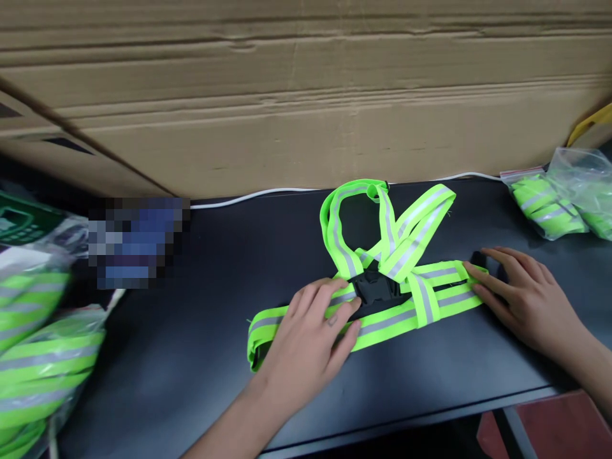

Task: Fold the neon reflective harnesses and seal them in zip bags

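Note:
A neon-green reflective harness vest [396, 319] with silver stripes lies on the black table, its belt stretched sideways and its shoulder straps looped toward the back. The black plastic buckle [377, 288] at its middle looks fastened. My left hand [313, 335] rests over the belt just left of the buckle, fingers spread and fingertips touching the strap. At the belt's right end, my right hand [526, 299] has the strap between thumb and index finger. A dark piece shows under its fingers, too hidden to name. The belt's left end is folded over.
Bagged green reflective straps [48, 370] lie at the left edge, and more bags [549, 204] at the back right. Cardboard [306, 127] walls the back, with a white cable [248, 197] along its foot. A blurred-out bluish object [141, 245] sits back left. A reddish surface [554, 424] shows below the front edge.

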A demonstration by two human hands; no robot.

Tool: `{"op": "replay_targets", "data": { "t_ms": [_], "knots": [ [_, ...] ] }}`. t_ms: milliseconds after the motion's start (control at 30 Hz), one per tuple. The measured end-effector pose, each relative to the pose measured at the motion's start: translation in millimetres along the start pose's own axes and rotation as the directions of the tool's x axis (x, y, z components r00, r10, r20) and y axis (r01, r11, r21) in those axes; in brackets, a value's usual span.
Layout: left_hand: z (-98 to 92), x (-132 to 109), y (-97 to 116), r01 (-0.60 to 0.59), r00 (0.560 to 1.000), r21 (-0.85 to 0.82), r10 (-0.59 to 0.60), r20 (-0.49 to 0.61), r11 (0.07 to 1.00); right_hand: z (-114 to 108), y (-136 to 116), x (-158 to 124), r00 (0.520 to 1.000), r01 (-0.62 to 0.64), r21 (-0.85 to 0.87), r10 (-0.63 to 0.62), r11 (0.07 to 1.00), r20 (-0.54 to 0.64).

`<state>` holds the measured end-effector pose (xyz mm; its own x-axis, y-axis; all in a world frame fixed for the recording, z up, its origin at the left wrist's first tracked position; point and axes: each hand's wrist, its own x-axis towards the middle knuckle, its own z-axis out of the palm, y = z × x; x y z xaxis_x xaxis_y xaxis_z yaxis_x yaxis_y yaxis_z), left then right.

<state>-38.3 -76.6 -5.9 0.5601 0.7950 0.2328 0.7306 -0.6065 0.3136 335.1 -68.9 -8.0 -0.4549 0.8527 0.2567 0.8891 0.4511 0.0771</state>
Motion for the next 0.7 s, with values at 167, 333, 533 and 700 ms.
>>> {"op": "replay_targets", "data": {
  "t_ms": [167, 333, 533, 700],
  "knots": [
    [-1.2, 1, 2, 0.016, 1.000, 0.024, -0.016, -0.002, 1.000, 4, 13, -6, 0.997, -0.035, 0.124, 0.026, 0.992, 0.074],
    [-0.4, 6, 7, 0.038, 0.999, 0.055, -0.037, -0.012, 0.998, -7, -8, 2, 0.989, -0.093, 0.268, 0.120, 0.959, -0.088],
    [-2.0, 23, 15, 0.063, 0.996, 0.186, -0.074, 0.054, 0.980, -27, -56, 34, 0.990, 0.105, 0.389, -0.058, 0.915, -0.131],
    [-2.2, 38, 16, 0.053, 0.989, 0.225, -0.083, 0.125, 0.973, -20, -73, 53, 0.999, -0.019, 0.452, -0.006, 0.892, 0.054]
  ]
}}
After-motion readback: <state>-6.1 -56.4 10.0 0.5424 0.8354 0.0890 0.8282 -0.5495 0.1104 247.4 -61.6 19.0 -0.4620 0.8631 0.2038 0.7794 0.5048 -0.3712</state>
